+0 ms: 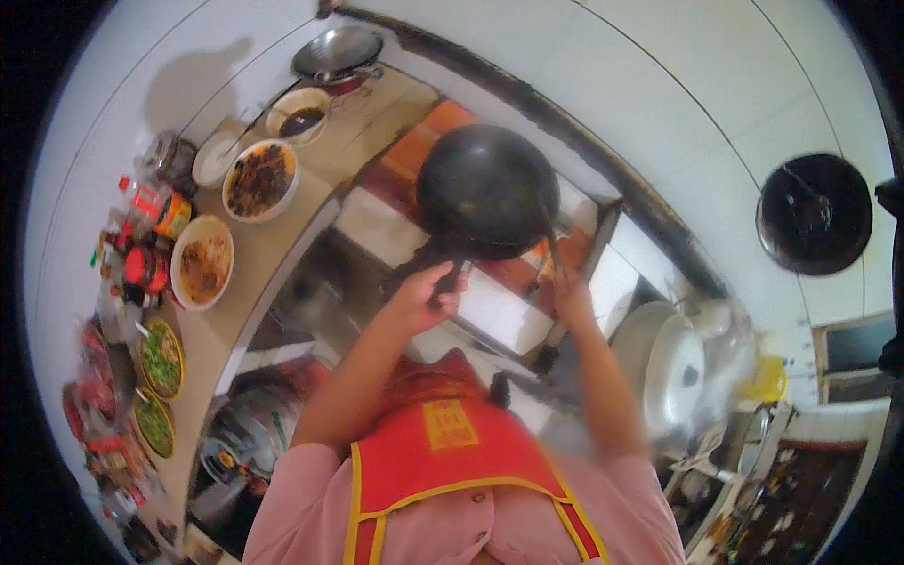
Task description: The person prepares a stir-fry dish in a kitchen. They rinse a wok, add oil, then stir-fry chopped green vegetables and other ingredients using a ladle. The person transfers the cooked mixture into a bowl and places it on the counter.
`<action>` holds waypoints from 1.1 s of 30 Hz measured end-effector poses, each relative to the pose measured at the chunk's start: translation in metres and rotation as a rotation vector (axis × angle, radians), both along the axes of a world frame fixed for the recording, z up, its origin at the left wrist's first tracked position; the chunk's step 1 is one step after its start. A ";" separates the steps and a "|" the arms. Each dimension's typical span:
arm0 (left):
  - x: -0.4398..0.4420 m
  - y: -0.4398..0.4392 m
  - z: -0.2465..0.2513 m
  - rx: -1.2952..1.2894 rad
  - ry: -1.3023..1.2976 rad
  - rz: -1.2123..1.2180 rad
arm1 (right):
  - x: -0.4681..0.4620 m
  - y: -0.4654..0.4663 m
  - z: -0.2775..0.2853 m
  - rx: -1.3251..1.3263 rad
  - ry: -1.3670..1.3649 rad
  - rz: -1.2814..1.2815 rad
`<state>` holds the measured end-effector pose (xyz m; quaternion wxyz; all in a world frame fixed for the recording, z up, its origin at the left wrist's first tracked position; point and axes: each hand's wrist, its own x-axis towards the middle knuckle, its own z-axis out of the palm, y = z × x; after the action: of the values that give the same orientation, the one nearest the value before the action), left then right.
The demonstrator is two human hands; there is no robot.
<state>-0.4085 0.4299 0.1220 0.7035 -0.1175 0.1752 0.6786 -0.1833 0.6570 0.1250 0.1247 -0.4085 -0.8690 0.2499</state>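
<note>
A dark wok point(487, 187) with a handle is before me, over a counter of white and reddish tiles point(501, 307). My left hand point(431, 296) is closed around the wok's handle at its near side. To the right, my right hand point(568, 293) grips the dark handle of a cooking utensil point(551, 236), which reaches into the right side of the wok. The utensil's head cannot be made out against the dark metal. The wok's inside looks dark, with a faint sheen.
Left counter point(247, 282): a bowl of dark food point(260, 181), a bowl with orange-brown residue point(203, 262), chopped greens point(161, 358), bottles point(152, 205) and a bowl of dark liquid point(300, 121). A second wok point(339, 51) stands beyond. Large metal pans point(671, 374) stand at right; a round black pan point(816, 214) hangs on the wall.
</note>
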 end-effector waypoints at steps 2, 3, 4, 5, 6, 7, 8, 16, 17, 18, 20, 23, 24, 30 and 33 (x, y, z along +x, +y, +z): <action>0.003 -0.002 -0.003 -0.011 -0.030 0.007 | 0.012 -0.018 0.011 -0.136 0.046 0.092; 0.005 -0.003 -0.004 0.031 -0.011 0.026 | 0.008 -0.026 0.016 -0.173 0.078 0.221; 0.006 -0.004 -0.005 0.021 0.011 0.031 | 0.000 -0.033 0.022 -0.249 0.050 0.292; 0.008 -0.005 -0.006 0.032 0.031 0.031 | -0.016 -0.034 0.026 -0.549 0.087 0.145; 0.008 -0.006 -0.006 0.022 0.022 0.009 | -0.031 -0.037 0.029 -0.820 0.190 0.022; 0.009 -0.008 -0.006 -0.034 0.032 -0.004 | -0.047 -0.036 0.029 -0.942 0.223 -0.158; 0.011 -0.011 -0.007 -0.071 0.040 -0.012 | -0.056 -0.036 0.029 -1.071 0.308 -0.273; 0.020 -0.043 -0.004 -0.061 0.123 -0.108 | -0.059 -0.030 0.036 -1.284 0.543 -0.452; 0.019 -0.045 -0.005 -0.022 0.105 -0.120 | -0.057 -0.032 0.038 -1.319 0.516 -0.471; 0.018 -0.045 -0.006 0.020 0.089 -0.131 | -0.056 -0.035 0.040 -1.320 0.515 -0.495; 0.016 -0.046 -0.010 -0.007 0.122 -0.144 | -0.052 -0.038 0.037 -1.298 0.521 -0.501; 0.014 -0.046 -0.019 0.044 0.061 -0.182 | -0.026 -0.045 0.018 -1.118 0.511 -0.320; 0.015 -0.047 -0.021 0.075 0.023 -0.202 | -0.012 -0.049 0.007 -0.990 0.478 -0.184; 0.011 -0.054 -0.024 0.019 0.186 -0.368 | 0.100 -0.125 -0.057 -1.408 0.606 -0.686; 0.004 -0.054 -0.021 0.026 0.178 -0.411 | 0.143 -0.199 -0.088 -1.440 0.584 -0.793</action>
<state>-0.4046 0.3762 0.1006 0.8102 -0.0099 0.2482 0.5309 -0.0406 0.4580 0.0370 0.1318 -0.5797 -0.2267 0.7715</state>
